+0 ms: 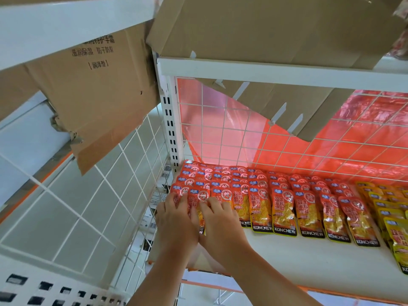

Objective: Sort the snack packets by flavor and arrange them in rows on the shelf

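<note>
Cardboard box [95,89]: hung at about ten o'clock from the hands, above the side mesh [88,195], well apart from the work.

Upright post [171,129]: white and slotted, it stood at eleven o'clock of the left hand and marked the left end of the shelf [309,261].

Left hand [176,219]: came in from six o'clock, palm down. Its fingers were close to straight and lay on top of the leftmost column of red packets [284,208]. It was open, touching rather than gripping. The thumb was hidden.

Front packet [201,217]: showed in the narrow gap between the two hands and touched both. Its long axis ran six to twelve, with the label end toward six.

Right hand [220,224]: sat just beside the left hand, at its three o'clock, with the knuckles almost meeting. It was palm down, with fingers spread and lightly bent over the next columns. It was open too, with nothing seen clasped.

Deciding relation: the packets lay directly under the fingertips and on toward twelve o'clock. A nudge would therefore run along their long axis, or sideways toward nine or three. The left hand was nearer the post-side column and the right hand nearer the rest.

Red rows: overlapped columns ran from the post toward three o'clock. The farthest ones leaned eleven-to-five.

Yellow packets [395,228]: lay at the right end, just beside the last red column, so the flavours looked already separated.

Likely step: squaring the left-end columns.
</note>
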Demonstrator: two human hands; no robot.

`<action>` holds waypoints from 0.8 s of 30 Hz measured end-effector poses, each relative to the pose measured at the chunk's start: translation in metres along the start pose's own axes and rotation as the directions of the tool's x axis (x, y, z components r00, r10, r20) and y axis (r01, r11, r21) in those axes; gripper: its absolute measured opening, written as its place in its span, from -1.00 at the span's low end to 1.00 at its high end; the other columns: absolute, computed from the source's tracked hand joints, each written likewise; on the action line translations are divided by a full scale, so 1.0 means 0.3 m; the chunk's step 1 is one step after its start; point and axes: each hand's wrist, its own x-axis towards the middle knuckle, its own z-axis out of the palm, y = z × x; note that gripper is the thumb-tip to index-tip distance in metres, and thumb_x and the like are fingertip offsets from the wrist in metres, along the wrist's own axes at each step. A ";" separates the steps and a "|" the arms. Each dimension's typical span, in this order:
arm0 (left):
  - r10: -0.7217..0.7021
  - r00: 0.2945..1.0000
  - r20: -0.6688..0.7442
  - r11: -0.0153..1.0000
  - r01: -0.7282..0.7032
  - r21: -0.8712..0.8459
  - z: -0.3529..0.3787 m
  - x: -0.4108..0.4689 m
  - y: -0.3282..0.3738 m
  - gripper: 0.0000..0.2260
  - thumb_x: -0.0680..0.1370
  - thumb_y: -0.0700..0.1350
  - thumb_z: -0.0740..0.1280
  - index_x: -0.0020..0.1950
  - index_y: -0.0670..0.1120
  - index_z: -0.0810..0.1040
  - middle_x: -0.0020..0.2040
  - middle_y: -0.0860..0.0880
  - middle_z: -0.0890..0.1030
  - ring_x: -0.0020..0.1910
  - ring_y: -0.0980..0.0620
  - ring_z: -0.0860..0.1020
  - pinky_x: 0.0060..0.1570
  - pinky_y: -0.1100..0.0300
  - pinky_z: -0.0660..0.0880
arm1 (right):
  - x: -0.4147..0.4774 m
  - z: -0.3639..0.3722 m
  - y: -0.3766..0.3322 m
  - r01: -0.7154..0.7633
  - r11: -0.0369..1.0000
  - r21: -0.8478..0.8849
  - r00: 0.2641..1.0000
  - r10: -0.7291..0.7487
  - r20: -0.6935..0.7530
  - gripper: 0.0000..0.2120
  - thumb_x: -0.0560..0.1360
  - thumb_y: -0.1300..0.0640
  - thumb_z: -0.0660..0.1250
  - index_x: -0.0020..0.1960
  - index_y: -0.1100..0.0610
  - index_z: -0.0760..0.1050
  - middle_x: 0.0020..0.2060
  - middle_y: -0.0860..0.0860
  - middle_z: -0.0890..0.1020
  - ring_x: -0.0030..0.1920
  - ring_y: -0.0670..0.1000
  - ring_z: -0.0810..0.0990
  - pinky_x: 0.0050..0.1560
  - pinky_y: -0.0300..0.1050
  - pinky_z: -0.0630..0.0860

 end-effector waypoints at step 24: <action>0.009 1.000 -0.007 0.998 -0.009 0.055 0.009 0.000 -0.002 -0.51 0.52 0.16 0.48 0.39 -0.02 0.59 0.34 -0.18 0.56 0.24 -0.25 0.49 0.17 -0.18 0.50 | 0.000 -0.008 0.020 -0.028 0.999 0.028 0.998 0.027 0.048 -0.34 0.48 -0.23 0.31 0.51 -0.04 0.28 0.41 -0.06 0.36 0.31 0.09 0.40 0.27 0.07 0.45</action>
